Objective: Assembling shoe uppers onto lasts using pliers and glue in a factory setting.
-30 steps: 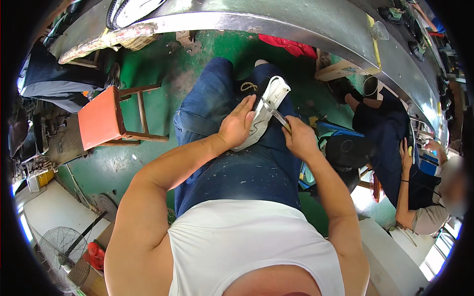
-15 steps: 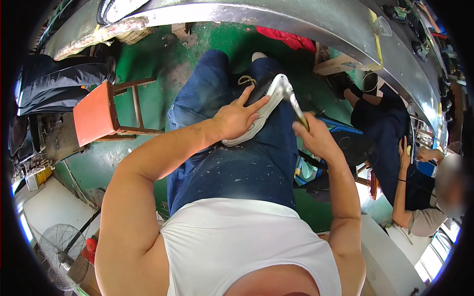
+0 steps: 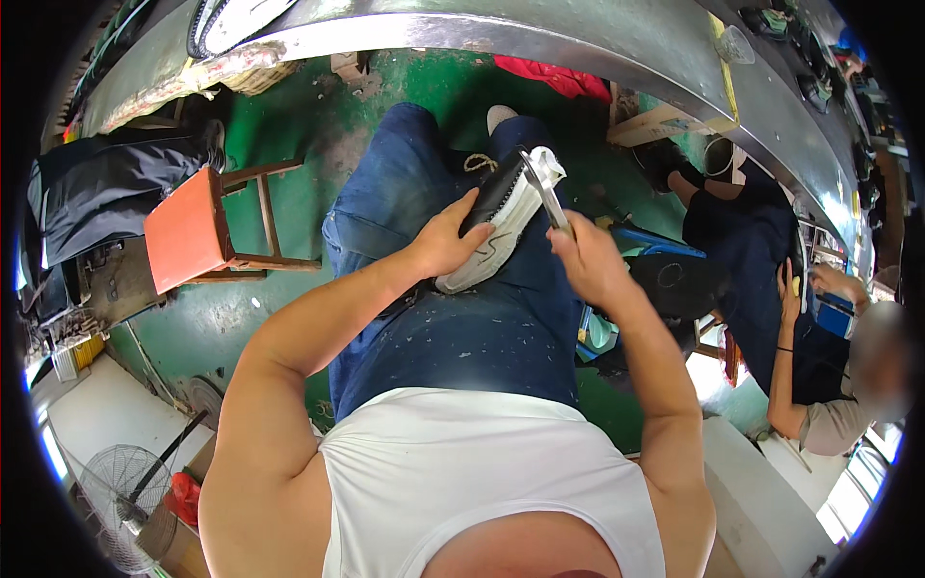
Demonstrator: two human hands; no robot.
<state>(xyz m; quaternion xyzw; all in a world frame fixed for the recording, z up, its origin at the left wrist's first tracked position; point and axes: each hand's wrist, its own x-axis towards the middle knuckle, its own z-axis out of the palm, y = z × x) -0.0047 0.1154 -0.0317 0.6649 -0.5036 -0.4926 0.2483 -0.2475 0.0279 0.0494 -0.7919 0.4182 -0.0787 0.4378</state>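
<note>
An unfinished shoe [image 3: 501, 231] rests slantwise on my thighs with its pale grey-white underside facing up. Its black upper shows along the left edge, and white material sticks up at the far end. My left hand [image 3: 451, 239] grips the shoe from the left, fingers along the black side and thumb near the underside. In the fist of my right hand [image 3: 586, 255] is a slim, pincer-like metal tool [image 3: 546, 193]. The tool's tip lies at the far end of the shoe, against or just above the edge; its exact contact cannot be made out.
A metal-edged workbench [image 3: 462, 29] runs across the far side. To my left stands a chair with an orange seat [image 3: 183, 231], and behind it a wire fan [image 3: 125, 501]. Another person [image 3: 752, 241] sits close on my right. Red cloth [image 3: 554, 75] lies under the bench.
My right hand has moved slightly left and nearer the shoe, bringing the tool's tip over its far end. My left fingers have drawn back from the underside toward the black side.
</note>
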